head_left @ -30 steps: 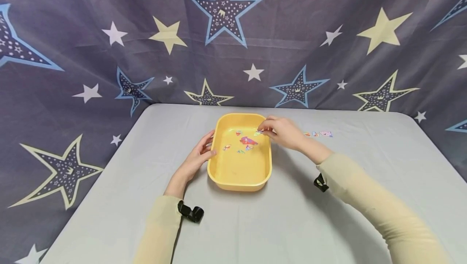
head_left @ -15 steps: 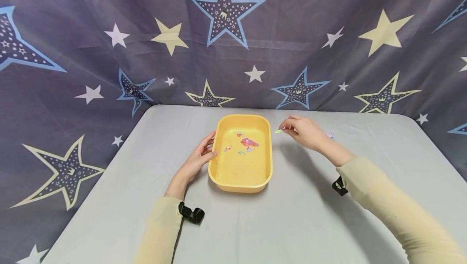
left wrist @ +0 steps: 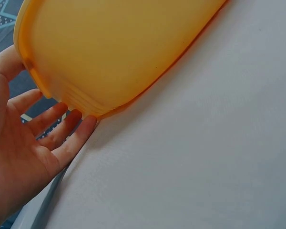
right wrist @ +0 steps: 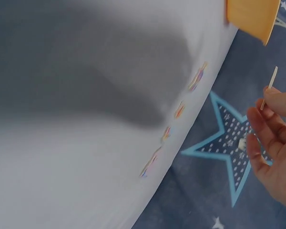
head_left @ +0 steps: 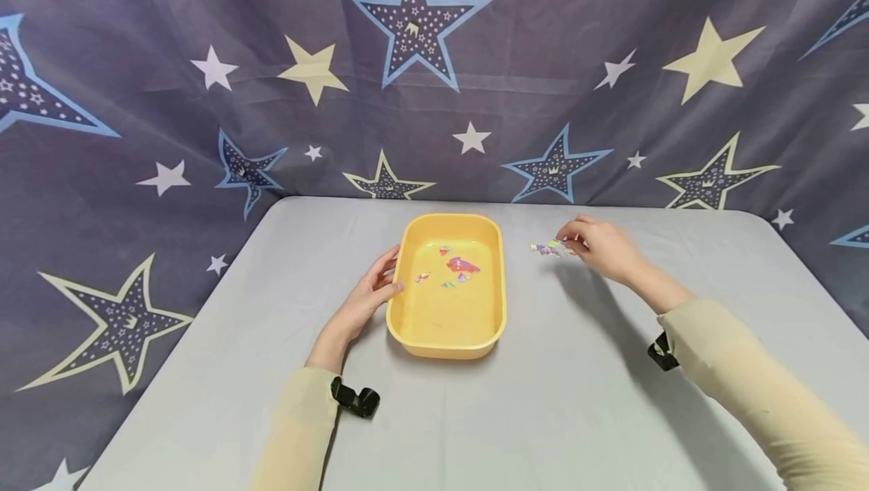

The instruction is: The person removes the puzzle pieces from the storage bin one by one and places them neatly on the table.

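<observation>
Two hands are at work on my feed, and I start with the left hand [head_left: 366, 299], clamped on the side wall of the yellow tub [head_left: 444, 321], its thumb over the rim and its fingers along the outside. The tub sits flat, so I take this hold as steadying rather than lifting.

Inside the tub lie one larger red piece [head_left: 463, 265] and four small pieces [head_left: 423, 277], flat and scattered toward its far half. The walls, I judge, serve as a fence for bits this thin.

To the right of the tub, four flat pieces [right wrist: 179, 110] lie on the table in a spaced row, best seen from the right wrist. The gaps probably make each one easy to tell from its neighbour.

At the row, the right hand [head_left: 600, 246] has thumb and fingertips together on a thin piece [right wrist: 272, 78], lifted off the table and apart from the others (it shows nearly edge-on there, so I cannot read its print). A pinch at the edge seems to suit something so slim.

Under it all I see a pale grey table [head_left: 489, 415], smooth, with rounded far corners and a soft shadow below the right arm. Behind hangs a dark, lightly creased curtain [head_left: 516, 61] with white, yellow and blue-edged stars.
</observation>
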Demonstrator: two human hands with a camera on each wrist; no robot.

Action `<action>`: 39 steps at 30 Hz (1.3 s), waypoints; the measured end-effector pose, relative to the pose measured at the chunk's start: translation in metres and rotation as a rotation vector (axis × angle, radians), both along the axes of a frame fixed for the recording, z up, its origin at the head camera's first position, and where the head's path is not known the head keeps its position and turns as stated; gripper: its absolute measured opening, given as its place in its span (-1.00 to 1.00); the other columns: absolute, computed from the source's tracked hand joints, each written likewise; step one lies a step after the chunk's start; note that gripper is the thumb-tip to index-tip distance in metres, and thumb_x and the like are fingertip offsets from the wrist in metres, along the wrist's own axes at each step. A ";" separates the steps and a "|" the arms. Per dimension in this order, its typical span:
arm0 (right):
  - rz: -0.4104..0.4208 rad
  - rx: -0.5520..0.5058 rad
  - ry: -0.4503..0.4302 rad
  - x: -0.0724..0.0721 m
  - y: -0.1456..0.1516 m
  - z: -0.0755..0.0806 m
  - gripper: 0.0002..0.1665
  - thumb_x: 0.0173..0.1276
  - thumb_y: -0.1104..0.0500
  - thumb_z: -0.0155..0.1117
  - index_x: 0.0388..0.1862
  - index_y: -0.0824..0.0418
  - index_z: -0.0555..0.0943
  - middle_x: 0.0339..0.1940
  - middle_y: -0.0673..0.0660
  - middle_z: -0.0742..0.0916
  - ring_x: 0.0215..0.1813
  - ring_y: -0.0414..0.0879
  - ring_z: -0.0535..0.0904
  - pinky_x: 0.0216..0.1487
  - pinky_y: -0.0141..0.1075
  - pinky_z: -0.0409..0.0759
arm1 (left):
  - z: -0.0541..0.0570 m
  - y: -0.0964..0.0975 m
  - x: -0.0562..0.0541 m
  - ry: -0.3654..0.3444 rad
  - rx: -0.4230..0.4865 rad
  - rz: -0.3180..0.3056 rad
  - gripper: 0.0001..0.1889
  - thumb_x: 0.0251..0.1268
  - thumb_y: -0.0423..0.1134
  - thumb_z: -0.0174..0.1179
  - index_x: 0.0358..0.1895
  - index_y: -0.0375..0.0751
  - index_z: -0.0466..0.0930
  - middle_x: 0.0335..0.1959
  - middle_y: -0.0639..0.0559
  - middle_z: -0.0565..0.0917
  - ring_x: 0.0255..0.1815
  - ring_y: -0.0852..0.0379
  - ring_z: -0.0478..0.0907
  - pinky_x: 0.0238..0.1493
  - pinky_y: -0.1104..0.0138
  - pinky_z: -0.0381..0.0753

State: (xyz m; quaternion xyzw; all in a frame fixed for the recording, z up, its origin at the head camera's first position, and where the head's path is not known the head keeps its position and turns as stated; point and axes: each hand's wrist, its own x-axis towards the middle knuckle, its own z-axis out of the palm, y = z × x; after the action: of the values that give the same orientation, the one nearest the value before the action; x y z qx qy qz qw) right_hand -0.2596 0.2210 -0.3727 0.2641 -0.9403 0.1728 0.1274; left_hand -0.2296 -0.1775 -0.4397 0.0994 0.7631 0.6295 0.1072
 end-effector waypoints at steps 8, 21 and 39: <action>-0.067 0.009 -0.006 0.002 0.024 -0.008 -0.81 0.16 0.36 0.18 -0.24 0.23 0.62 -0.33 0.13 0.65 -0.30 0.00 0.59 -0.28 -0.11 0.51 | 0.011 0.002 0.005 -0.022 0.006 -0.016 -0.31 0.23 -0.32 0.02 0.41 0.18 0.00 0.34 -0.11 0.18 0.26 -0.12 0.25 0.14 0.08 0.34; -0.165 0.024 -0.040 0.004 0.057 -0.015 -0.83 0.18 0.33 0.14 -0.25 0.22 0.62 -0.27 0.17 0.65 -0.28 0.05 0.59 -0.29 -0.04 0.49 | 0.027 0.006 0.014 -0.010 -0.001 -0.029 -0.30 0.23 -0.33 0.00 0.43 0.02 -0.05 0.35 -0.20 0.14 0.26 -0.19 0.24 0.13 0.09 0.34; -0.306 0.039 -0.115 0.003 0.090 -0.031 -0.80 0.23 0.29 0.09 -0.21 0.18 0.62 -0.25 0.20 0.64 -0.25 0.07 0.56 -0.34 -0.01 0.43 | 0.019 0.004 0.010 -0.015 0.009 -0.019 -0.30 0.21 -0.32 0.01 0.43 0.03 -0.03 0.34 -0.19 0.15 0.24 -0.15 0.24 0.14 0.14 0.33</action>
State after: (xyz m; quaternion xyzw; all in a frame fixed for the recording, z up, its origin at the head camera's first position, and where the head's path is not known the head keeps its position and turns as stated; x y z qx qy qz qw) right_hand -0.2571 0.3109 -0.4034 0.1101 -0.9784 0.1479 0.0931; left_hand -0.2200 -0.1736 -0.4206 0.1025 0.7586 0.6324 0.1184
